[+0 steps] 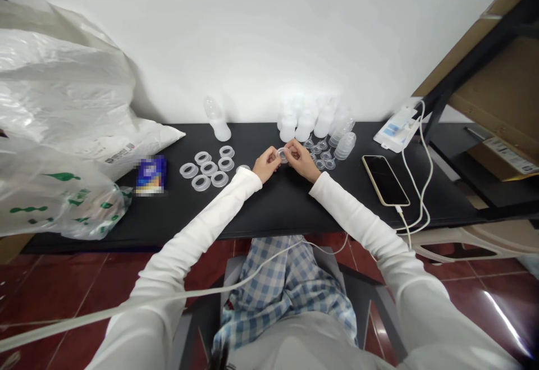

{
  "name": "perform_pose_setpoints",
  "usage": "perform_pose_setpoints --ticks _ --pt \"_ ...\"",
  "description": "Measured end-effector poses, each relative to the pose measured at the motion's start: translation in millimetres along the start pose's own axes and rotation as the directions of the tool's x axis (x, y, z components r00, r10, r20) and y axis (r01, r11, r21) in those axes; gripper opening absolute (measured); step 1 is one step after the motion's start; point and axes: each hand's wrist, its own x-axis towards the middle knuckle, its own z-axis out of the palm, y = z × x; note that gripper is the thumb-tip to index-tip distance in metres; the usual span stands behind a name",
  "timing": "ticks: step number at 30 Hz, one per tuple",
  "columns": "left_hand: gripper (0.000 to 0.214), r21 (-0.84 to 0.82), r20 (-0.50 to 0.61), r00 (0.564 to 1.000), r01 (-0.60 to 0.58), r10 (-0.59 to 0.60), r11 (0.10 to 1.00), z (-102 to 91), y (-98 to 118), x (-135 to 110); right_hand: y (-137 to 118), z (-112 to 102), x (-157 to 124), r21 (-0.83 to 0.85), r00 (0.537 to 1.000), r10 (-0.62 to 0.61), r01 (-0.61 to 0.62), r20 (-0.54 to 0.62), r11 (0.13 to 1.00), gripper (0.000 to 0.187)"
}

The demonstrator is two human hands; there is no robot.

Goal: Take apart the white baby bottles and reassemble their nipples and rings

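Observation:
Between my two hands is a translucent bottle collar ring (282, 154), raised a little over the black table. My left hand (266, 165) pinches its left side, and my right hand (301, 159) has its fingers closed on the right side. Several similar collar rings (205, 168) lie to the left of my left hand, one of them partly behind my left sleeve. Just beyond my right hand are several clear bottle nipples (325, 156), partly hidden by it. White baby bottles (304, 126) stand behind them, and clear domed caps (345, 145) are stacked to the right.
One bottle with a clear cap (218, 120) stands alone against the wall. White plastic bags (63, 112) and a blue packet (150, 176) occupy the left. A phone (385, 180) with a white cable (425, 190) and a white package (397, 128) lie right. A cable also crosses my lap.

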Motion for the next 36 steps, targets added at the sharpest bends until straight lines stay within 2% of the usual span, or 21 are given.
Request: perform_pose_setpoints --ticks 7,12,17,24,29,33,36 --pt "0.028 0.110 -0.068 0.997 0.030 -0.022 0.993 -4.0 0.7 1.2 5.3 2.0 -0.2 0.046 0.997 0.008 -0.011 0.071 0.999 0.037" --pt "0.024 0.210 -0.053 0.999 -0.001 0.012 0.978 -5.8 6.2 0.1 8.2 3.0 2.2 0.172 0.997 0.038 -0.049 0.068 0.984 0.041" --pt "0.028 0.229 -0.055 0.998 -0.016 0.029 0.973 -5.2 8.4 0.4 10.1 6.7 3.6 0.242 0.996 0.080 -0.086 0.035 0.967 0.042" --pt "0.027 0.274 -0.066 0.996 -0.041 0.062 0.961 -3.9 10.1 3.4 13.4 13.0 1.6 0.191 0.994 0.082 -0.067 -0.071 0.979 0.042" --pt "0.027 0.242 -0.013 0.997 -0.076 0.082 0.967 -2.5 12.9 0.1 9.3 9.4 1.2 0.190 0.994 0.080 -0.065 -0.073 0.980 0.045" --pt "0.033 0.292 -0.038 0.990 -0.118 0.135 0.949 -1.5 14.6 -2.2 6.5 8.4 1.7 0.202 0.996 0.046 -0.031 -0.072 0.979 0.048" --pt "0.037 0.356 -0.068 0.979 -0.156 0.193 0.921 -0.4 14.9 -0.8 4.0 10.0 0.4 0.078 0.990 -0.016 0.027 -0.142 0.997 0.042"
